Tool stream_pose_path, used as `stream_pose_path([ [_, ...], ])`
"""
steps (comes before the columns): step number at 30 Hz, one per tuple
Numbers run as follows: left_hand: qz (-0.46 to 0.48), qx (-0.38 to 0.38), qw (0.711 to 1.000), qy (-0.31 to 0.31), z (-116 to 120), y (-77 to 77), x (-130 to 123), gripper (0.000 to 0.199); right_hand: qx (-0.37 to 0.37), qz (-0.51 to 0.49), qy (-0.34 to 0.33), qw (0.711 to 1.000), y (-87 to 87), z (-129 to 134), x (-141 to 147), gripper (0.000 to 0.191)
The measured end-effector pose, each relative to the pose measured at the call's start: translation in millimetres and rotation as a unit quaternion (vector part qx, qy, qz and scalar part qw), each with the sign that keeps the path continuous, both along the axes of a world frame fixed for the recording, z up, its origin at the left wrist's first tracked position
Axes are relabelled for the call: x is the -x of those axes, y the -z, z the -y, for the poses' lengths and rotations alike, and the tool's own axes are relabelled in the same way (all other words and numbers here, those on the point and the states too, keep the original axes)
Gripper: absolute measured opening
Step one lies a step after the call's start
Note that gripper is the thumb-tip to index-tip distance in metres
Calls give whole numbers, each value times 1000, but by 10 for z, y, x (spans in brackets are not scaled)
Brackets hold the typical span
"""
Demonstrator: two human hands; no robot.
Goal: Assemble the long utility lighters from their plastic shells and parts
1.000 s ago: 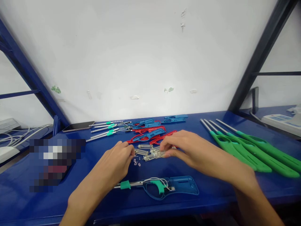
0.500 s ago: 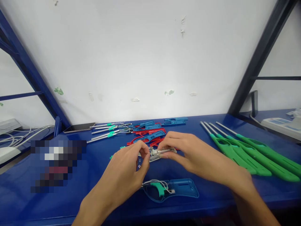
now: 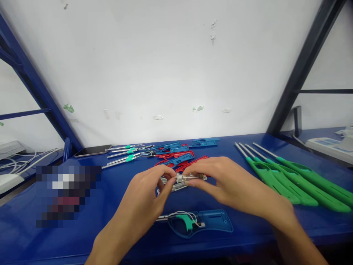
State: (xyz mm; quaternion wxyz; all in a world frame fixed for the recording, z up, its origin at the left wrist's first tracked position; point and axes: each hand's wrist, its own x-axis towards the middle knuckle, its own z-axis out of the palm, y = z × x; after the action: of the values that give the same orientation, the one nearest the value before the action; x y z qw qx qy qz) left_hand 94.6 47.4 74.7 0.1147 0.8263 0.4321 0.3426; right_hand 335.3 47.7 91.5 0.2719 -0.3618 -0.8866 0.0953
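In my right hand (image 3: 217, 178) is a clear lighter fuel tank (image 3: 194, 177), lying nearly level between thumb and fingers. The fingertips of my left hand (image 3: 150, 187) pinch at the tank's white valve end; whatever small part they hold is hidden. Beneath my fingers more clear tanks (image 3: 179, 186) lie on the table. Close in front of me lies an open blue lighter handle shell (image 3: 215, 221), with a green trigger (image 3: 186, 222), white wires and a metal tube in it.
Red shells (image 3: 172, 156) and blue shells (image 3: 171, 148) lie behind my hands, beside several metal lighter tubes (image 3: 118, 160) with wires. Several green lighters (image 3: 298, 180) lie at the right. A phone (image 3: 92, 150) rests at the back left, near a blue frame post (image 3: 55, 106).
The tank in my right hand now shows above the other clear tanks, its valve end at my left fingertips. My left hand has shifted slightly left, baring more of the blue shell's metal tube.
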Motion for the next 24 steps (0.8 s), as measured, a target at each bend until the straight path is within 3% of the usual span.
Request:
stream_pose_path([
  [10, 20, 66, 997, 32, -16, -41, 42, 17, -18, 1, -7, 1000, -1, -21, -22, 16],
  [18, -56, 86, 995, 5, -95, 22, 110, 22, -50, -12, 6, 999, 19, -45, -38, 20],
  [24, -67, 84, 994, 23, -82, 50, 83, 21, -62, -8, -22, 998, 81, -93, -84, 22],
])
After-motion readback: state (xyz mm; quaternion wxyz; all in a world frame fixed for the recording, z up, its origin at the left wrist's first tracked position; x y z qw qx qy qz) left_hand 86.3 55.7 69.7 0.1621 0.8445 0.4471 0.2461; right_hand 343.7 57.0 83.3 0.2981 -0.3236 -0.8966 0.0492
